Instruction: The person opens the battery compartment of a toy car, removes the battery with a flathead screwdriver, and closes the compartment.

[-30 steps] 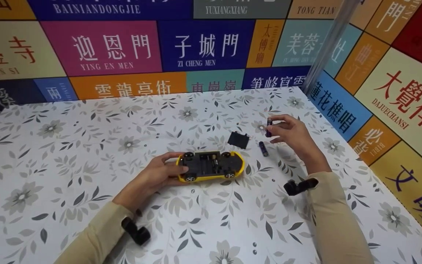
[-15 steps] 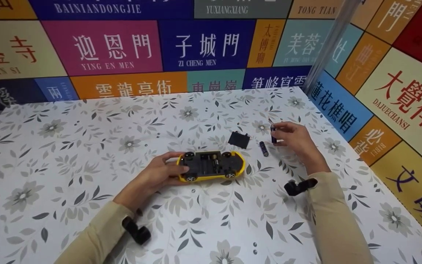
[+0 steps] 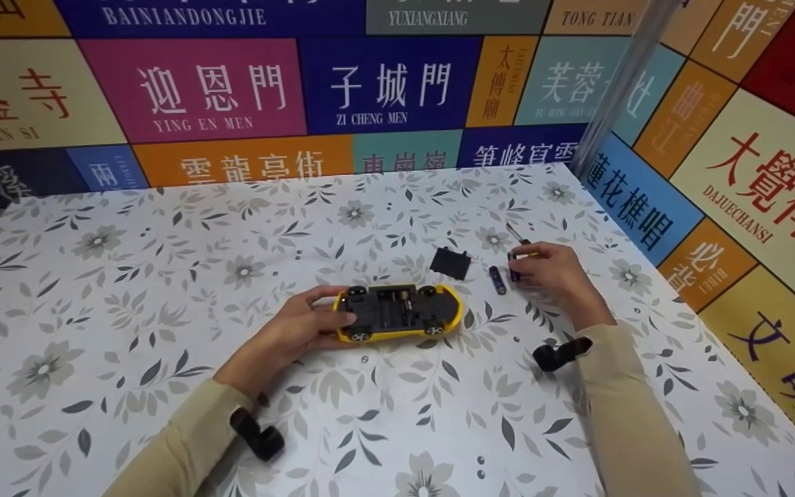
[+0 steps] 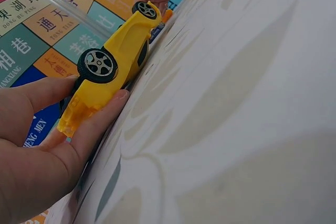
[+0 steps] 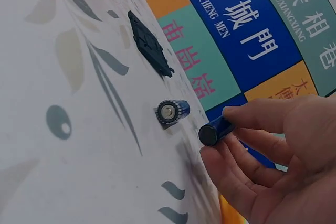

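A yellow toy car (image 3: pixel 397 316) lies wheels up, its battery compartment (image 3: pixel 392 305) uncovered and a dark, copper-toned cylinder showing inside. My left hand (image 3: pixel 304 321) grips one end of the car, thumb on the underside and fingers around the body. To the right, my right hand (image 3: pixel 553 270) pinches a dark blue battery (image 5: pixel 216 131) between thumb and fingers, low over the table. A second battery (image 3: pixel 498 280) lies just left of it on the tablecloth; in the right wrist view its end (image 5: pixel 169 113) faces the camera.
The black battery cover (image 3: pixel 450 263) lies beyond the car. A screwdriver's thin shaft (image 3: pixel 515 232) sticks out behind my right hand, which hides most of its handle. Printed panels (image 3: pixel 390 86) wall in the table's back and right sides.
My right hand has drawn back toward me and lowered with the battery, beside the second one. The screwdriver shaft has come into sight behind it. My left hand and the car stay put.
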Tool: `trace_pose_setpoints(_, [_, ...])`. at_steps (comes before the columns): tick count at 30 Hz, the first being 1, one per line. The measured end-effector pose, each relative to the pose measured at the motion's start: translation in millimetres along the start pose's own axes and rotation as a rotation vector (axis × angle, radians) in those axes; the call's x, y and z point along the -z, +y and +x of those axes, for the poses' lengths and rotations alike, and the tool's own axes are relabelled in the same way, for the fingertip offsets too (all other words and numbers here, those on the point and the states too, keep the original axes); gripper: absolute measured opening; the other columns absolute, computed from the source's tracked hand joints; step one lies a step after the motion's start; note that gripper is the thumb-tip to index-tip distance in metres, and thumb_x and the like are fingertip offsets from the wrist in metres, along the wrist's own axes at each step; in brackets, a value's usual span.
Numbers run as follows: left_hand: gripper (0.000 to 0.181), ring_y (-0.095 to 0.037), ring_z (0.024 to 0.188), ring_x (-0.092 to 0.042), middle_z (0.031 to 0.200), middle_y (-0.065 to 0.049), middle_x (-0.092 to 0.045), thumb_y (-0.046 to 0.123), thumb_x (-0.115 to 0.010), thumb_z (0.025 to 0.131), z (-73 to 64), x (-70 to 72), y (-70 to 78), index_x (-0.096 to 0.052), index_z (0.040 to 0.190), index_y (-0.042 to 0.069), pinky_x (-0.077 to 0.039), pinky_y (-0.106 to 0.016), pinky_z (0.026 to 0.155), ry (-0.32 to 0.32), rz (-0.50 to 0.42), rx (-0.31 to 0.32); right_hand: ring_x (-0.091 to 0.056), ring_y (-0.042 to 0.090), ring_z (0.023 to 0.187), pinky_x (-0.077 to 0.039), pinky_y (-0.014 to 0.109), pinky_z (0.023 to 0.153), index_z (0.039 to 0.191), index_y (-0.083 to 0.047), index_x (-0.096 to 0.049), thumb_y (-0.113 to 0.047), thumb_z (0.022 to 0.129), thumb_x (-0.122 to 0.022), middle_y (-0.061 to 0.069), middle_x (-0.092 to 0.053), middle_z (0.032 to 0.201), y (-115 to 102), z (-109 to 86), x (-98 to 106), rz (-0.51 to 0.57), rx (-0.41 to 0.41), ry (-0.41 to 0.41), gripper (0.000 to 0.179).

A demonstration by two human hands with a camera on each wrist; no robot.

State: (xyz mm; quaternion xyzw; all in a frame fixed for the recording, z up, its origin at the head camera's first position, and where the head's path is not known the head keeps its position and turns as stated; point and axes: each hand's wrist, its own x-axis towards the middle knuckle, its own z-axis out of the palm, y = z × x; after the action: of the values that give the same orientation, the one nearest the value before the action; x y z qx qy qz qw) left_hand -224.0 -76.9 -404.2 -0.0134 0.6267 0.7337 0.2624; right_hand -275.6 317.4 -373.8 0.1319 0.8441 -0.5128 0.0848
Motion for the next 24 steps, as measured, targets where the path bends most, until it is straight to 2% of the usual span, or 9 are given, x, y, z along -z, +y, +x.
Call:
trace_pose_setpoints(7, [0.065, -0.031, 0.107, -0.069, 0.142, -0.028, -0.053, -0.004, -0.067, 0.089, -0.6, -0.5, 0.2, -0.043, 0.148, 0.008, -0.062, -0.041, 0.085, 0.006, 0.008, 0.003, -0.063, 0.004, 0.079, -0.056, 0.019, 0.073, 0.135, -0.007, -0.061, -0.022, 0.094, -0.07, -0.007, -0.066, 0.097, 2.9, 1.8, -5.7, -0.063, -0.03, -0.024, 0.044])
trace_pose_setpoints(13, [0.066, -0.03, 0.108, -0.068, 0.143, -0.027, -0.052, -0.004, -0.068, 0.089, -1.1, -1.1, 1.2, -0.042, 0.149, 0.008, -0.062, -0.041, 0.086, 0.006, -0.007, 0.006, -0.061, 0.008, 0.086, -0.054, 0.018, 0.073, 0.134, -0.009, -0.062, -0.024, 0.096, -0.066, 0.003, -0.063, 0.116, 1.2, 0.9, -7.8, -0.129, -0.062, -0.022, 0.041])
trace_pose_setpoints(15, [0.067, -0.031, 0.109, -0.068, 0.144, -0.028, -0.052, -0.005, -0.067, 0.089, -1.2, -1.2, 1.2, -0.041, 0.149, 0.008, -0.062, -0.041, 0.086, 0.0, -0.019, 0.003, -0.06, 0.01, 0.087, -0.054, 0.019, 0.073, 0.134, -0.008, -0.062, -0.023, 0.097, -0.066, 0.006, -0.062, 0.121, 0.3, 0.6, -8.7, -0.119, -0.073, -0.024, 0.04])
trace_pose_setpoints(24, [0.066, -0.033, 0.111, -0.066, 0.143, -0.028, -0.051, -0.005, -0.066, 0.09, -1.4, -1.4, 0.5, -0.041, 0.15, 0.008, -0.062, -0.043, 0.086, -0.009, -0.021, 0.004, -0.059, 0.01, 0.085, -0.054, 0.019, 0.071, 0.135, -0.007, -0.061, -0.021, 0.097, -0.065, 0.009, -0.061, 0.123, -0.8, 1.1, -10.5, -0.107, -0.095, -0.014, 0.04])
